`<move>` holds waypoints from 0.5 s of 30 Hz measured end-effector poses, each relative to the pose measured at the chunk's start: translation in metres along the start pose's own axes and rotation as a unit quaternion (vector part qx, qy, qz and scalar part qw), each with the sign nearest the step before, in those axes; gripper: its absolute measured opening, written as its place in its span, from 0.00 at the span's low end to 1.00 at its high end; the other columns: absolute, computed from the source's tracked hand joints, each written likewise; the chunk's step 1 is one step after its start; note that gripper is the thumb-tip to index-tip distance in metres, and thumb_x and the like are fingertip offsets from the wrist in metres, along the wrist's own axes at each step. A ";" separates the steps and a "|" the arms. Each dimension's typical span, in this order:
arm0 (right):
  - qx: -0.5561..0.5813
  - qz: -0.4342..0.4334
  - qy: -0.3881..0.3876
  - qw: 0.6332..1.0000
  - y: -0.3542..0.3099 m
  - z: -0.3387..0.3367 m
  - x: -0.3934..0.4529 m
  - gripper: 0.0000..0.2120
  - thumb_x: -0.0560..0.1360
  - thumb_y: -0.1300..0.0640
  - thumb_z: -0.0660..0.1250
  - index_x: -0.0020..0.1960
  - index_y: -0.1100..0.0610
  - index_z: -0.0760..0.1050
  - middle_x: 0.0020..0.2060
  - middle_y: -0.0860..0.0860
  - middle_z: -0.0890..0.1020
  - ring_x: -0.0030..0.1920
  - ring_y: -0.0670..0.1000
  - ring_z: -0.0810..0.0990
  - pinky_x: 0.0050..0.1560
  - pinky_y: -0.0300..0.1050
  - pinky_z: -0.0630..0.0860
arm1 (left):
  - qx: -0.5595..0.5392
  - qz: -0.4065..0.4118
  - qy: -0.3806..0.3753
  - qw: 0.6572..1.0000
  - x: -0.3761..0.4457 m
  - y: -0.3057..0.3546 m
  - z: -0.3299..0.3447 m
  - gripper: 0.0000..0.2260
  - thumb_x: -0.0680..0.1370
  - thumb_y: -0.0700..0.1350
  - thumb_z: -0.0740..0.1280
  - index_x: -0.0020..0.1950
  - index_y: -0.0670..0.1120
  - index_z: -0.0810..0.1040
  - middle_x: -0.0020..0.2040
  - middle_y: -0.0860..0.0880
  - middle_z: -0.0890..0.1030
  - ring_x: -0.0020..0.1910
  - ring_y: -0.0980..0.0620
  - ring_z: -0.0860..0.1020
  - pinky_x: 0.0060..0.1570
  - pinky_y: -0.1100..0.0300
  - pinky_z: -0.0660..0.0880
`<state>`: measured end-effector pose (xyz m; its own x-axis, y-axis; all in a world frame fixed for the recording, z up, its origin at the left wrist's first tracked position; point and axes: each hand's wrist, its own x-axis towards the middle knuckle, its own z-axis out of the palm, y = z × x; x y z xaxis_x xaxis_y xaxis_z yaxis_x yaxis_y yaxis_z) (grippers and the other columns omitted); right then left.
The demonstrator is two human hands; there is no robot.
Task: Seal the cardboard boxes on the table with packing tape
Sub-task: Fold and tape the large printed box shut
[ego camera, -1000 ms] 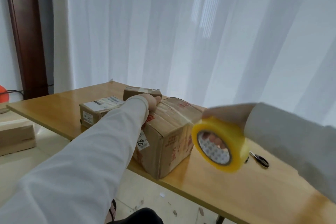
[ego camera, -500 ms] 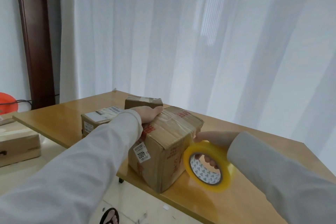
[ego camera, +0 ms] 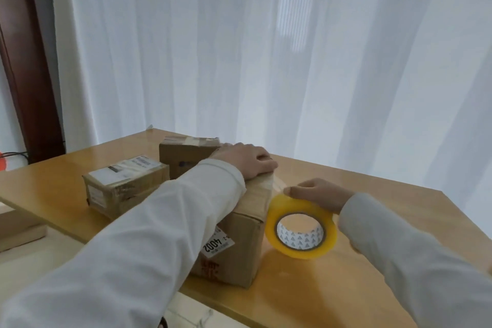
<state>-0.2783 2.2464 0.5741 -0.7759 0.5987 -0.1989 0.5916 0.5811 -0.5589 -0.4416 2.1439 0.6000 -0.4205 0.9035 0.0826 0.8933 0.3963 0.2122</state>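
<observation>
Curtains (ego camera: 266, 48) of sheer white cloth hang in long folds across the far side of the room, with a dark wooden frame (ego camera: 29, 61) at the far left. Before them stands the counter (ego camera: 359, 221), a smooth honey-coloured wooden top with a slight gloss, its near edge running from the left down toward the right.

Three cardboard boxes sit on it. The large box (ego camera: 239, 253) is nearest, a brown corrugated block with one corner pointing toward the viewer, its long axis running from near to far; a white label reading 4002 and red print show on its near-left face. Clear tape glints across its top at the far right edge. The labelled box (ego camera: 125, 186) lies to its left, low and flat, wrapped in shiny tape with a white label on top. The small box (ego camera: 186, 157) stands beyond, touching or just beside the large one; I cannot tell which.

The left hand (ego camera: 247, 162), in a white sleeve, rests palm down on the top of the large box with fingers bent over its far edge, pressing rather than grasping. The right hand (ego camera: 316, 191) has its grip closed on the tape roll (ego camera: 300, 226), thumb on the outer rim. The roll is a translucent yellow ring with a white printed core, held on edge just right of the large box, its open centre facing the viewer, low over the counter. A clear strip appears to run from it up to the box top.
</observation>
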 end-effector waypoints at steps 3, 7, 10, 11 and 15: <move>0.046 -0.021 0.011 0.999 0.011 0.009 0.008 0.22 0.73 0.36 0.63 0.46 0.57 0.76 0.37 0.53 0.78 0.38 0.51 0.76 0.44 0.43 0.74 | -0.011 -0.029 0.005 1.000 0.008 -0.009 0.003 0.24 0.72 0.71 0.53 0.62 0.63 0.71 0.64 0.55 0.74 0.64 0.48 0.69 0.65 0.47 0.64; 0.051 -0.024 0.022 0.998 0.010 0.010 0.008 0.25 0.72 0.32 0.60 0.40 0.55 0.75 0.34 0.51 0.80 0.36 0.51 0.79 0.48 0.47 0.77 | -0.029 -0.026 0.018 0.999 0.009 -0.013 0.007 0.26 0.68 0.73 0.50 0.59 0.65 0.71 0.62 0.55 0.76 0.62 0.49 0.71 0.63 0.47 0.66; 0.007 -0.010 0.007 1.000 0.013 0.006 0.004 0.26 0.72 0.30 0.58 0.41 0.53 0.77 0.37 0.50 0.83 0.42 0.52 0.81 0.55 0.50 0.76 | -0.025 -0.031 0.022 0.999 0.010 -0.015 0.009 0.28 0.66 0.73 0.49 0.60 0.65 0.71 0.61 0.55 0.76 0.62 0.48 0.71 0.63 0.46 0.66; 0.002 0.003 0.012 1.000 0.017 0.002 0.002 0.26 0.72 0.31 0.57 0.44 0.52 0.78 0.41 0.50 0.82 0.45 0.52 0.80 0.56 0.50 0.75 | -0.022 -0.030 0.024 0.999 0.010 -0.015 0.009 0.28 0.67 0.73 0.49 0.61 0.64 0.71 0.61 0.54 0.76 0.62 0.48 0.71 0.63 0.46 0.66; -0.046 0.089 0.122 0.988 0.052 -0.029 -0.010 0.20 0.76 0.41 0.62 0.48 0.58 0.78 0.41 0.51 0.80 0.41 0.51 0.78 0.44 0.43 0.74 | -0.008 -0.020 0.037 0.999 0.009 -0.013 0.010 0.20 0.76 0.67 0.51 0.62 0.62 0.71 0.62 0.55 0.76 0.62 0.48 0.70 0.64 0.48 0.63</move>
<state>-0.2335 2.2859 0.5705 -0.5889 0.8040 -0.0820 0.7398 0.4955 -0.4553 -0.4552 2.1489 0.5888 -0.4670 0.8723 0.1449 0.8729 0.4285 0.2332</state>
